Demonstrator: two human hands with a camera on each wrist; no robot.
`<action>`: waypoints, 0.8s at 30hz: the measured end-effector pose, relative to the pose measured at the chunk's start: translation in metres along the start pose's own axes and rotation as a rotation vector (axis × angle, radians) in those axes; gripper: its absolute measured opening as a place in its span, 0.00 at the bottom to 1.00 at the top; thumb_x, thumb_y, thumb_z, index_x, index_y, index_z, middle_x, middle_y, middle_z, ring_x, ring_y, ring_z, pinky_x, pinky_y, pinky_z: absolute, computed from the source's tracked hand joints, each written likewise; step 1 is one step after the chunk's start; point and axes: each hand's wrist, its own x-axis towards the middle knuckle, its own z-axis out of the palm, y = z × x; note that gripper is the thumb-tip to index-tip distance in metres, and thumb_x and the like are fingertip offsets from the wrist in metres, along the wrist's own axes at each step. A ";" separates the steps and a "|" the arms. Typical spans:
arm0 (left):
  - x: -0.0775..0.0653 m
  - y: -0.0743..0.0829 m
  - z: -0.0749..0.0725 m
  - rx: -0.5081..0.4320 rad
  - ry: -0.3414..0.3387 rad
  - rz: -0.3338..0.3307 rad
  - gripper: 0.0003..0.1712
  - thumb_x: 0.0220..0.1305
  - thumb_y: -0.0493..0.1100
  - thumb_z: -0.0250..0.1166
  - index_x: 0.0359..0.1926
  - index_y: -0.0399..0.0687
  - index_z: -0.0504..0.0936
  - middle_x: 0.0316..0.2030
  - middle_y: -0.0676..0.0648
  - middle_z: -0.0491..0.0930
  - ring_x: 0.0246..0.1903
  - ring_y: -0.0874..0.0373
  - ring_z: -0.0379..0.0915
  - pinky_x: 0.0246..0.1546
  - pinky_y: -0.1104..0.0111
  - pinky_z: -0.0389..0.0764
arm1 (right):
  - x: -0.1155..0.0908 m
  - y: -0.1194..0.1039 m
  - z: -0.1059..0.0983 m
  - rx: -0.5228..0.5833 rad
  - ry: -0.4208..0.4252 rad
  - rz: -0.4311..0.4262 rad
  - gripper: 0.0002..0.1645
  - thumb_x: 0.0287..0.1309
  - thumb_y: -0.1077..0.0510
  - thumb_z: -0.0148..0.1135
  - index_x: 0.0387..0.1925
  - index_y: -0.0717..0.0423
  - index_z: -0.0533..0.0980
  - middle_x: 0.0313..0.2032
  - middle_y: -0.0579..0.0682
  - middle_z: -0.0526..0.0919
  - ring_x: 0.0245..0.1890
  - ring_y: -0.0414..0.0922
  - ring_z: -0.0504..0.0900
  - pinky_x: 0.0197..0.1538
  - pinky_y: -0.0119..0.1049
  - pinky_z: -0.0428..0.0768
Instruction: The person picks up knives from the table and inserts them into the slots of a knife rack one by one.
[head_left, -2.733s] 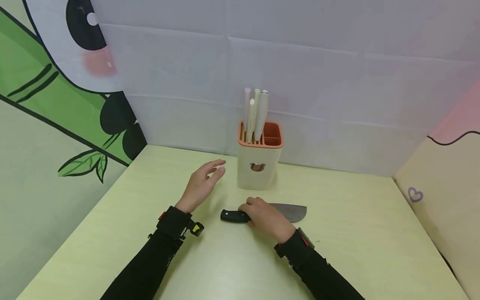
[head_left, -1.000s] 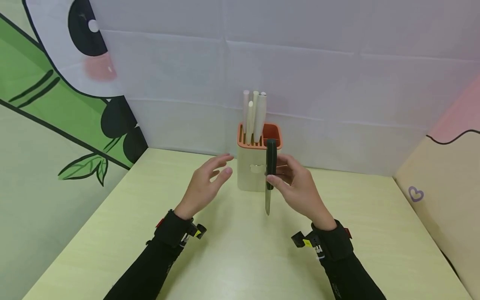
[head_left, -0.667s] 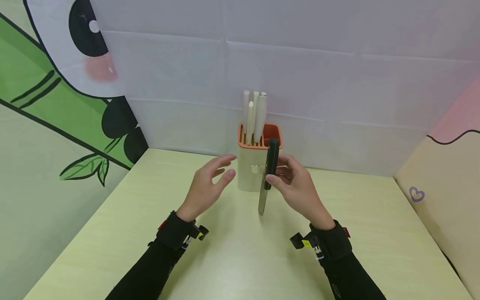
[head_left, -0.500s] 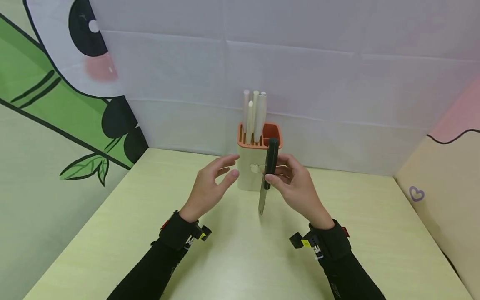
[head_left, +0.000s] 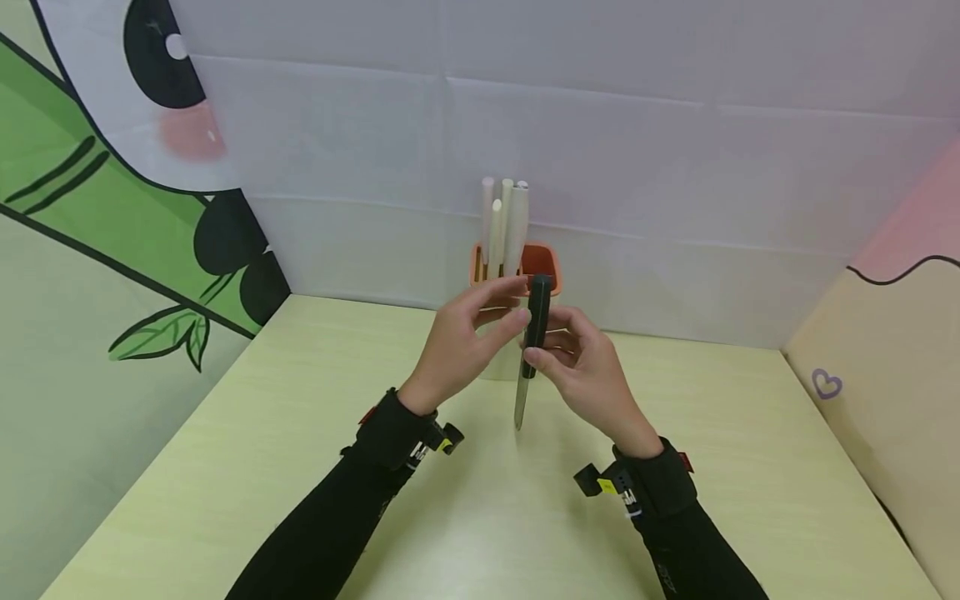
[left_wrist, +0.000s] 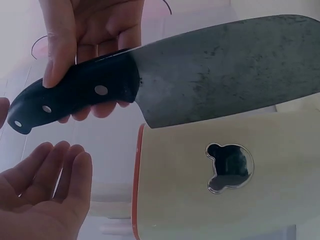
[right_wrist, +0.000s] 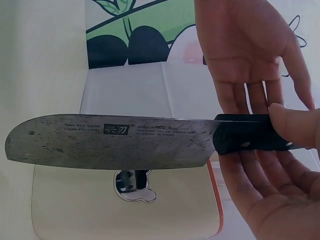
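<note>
A kitchen knife [head_left: 537, 312] with a black riveted handle is held up in front of the knife block [head_left: 557, 268], handle end up and blade pointing down. My right hand [head_left: 592, 375] pinches the handle between thumb and fingers. Close by on the left is my left hand [head_left: 457, 342], its fingers extended and thumb near the handle; whether it touches the handle cannot be told. The wide, stained steel blade [left_wrist: 225, 70] shows fully in the left wrist view. Stamped lettering marks the blade [right_wrist: 100, 142] in the right wrist view.
The cream block with its orange top stands against the wall sheet [head_left: 600, 150]. Several pale-handled tools [head_left: 516, 225] stand in its slots, beside an open compartment. A bear-shaped window [left_wrist: 232, 167] is on its front. The light wooden table [head_left: 712, 467] spreads around both arms.
My right hand has lifted the knife from the table and turned it handle up before the block. Over the last half second, my left hand has moved right, up to the handle.
</note>
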 end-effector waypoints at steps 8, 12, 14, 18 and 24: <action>0.015 0.011 0.012 0.032 -0.003 0.023 0.26 0.75 0.43 0.67 0.70 0.42 0.79 0.54 0.45 0.85 0.55 0.56 0.82 0.61 0.66 0.82 | 0.000 0.001 0.000 -0.022 0.003 -0.016 0.30 0.66 0.71 0.69 0.68 0.62 0.72 0.57 0.58 0.81 0.50 0.51 0.87 0.56 0.37 0.87; 0.016 0.014 0.013 0.035 0.019 0.015 0.25 0.74 0.43 0.69 0.67 0.41 0.80 0.52 0.45 0.86 0.53 0.57 0.84 0.59 0.66 0.84 | 0.000 0.001 0.000 -0.029 -0.001 -0.017 0.31 0.66 0.71 0.70 0.68 0.62 0.72 0.56 0.58 0.81 0.51 0.50 0.87 0.56 0.36 0.87; 0.017 0.015 0.014 0.037 0.027 0.010 0.24 0.74 0.43 0.69 0.67 0.40 0.81 0.51 0.45 0.87 0.52 0.57 0.84 0.59 0.66 0.84 | 0.001 0.001 0.000 -0.033 0.000 -0.017 0.31 0.66 0.71 0.70 0.68 0.62 0.73 0.56 0.58 0.81 0.51 0.50 0.88 0.56 0.36 0.87; 0.017 0.015 0.015 0.055 0.041 0.005 0.22 0.74 0.44 0.70 0.64 0.40 0.83 0.50 0.45 0.87 0.51 0.56 0.85 0.57 0.66 0.85 | 0.001 0.001 0.000 -0.029 0.000 -0.012 0.31 0.66 0.71 0.70 0.68 0.62 0.72 0.56 0.58 0.81 0.51 0.50 0.87 0.56 0.35 0.87; 0.015 0.015 0.015 0.112 0.054 0.021 0.21 0.74 0.44 0.70 0.62 0.39 0.84 0.49 0.44 0.87 0.48 0.55 0.85 0.56 0.65 0.85 | 0.000 -0.001 0.001 -0.030 -0.008 0.001 0.31 0.66 0.71 0.70 0.68 0.62 0.72 0.55 0.59 0.81 0.51 0.52 0.86 0.57 0.35 0.87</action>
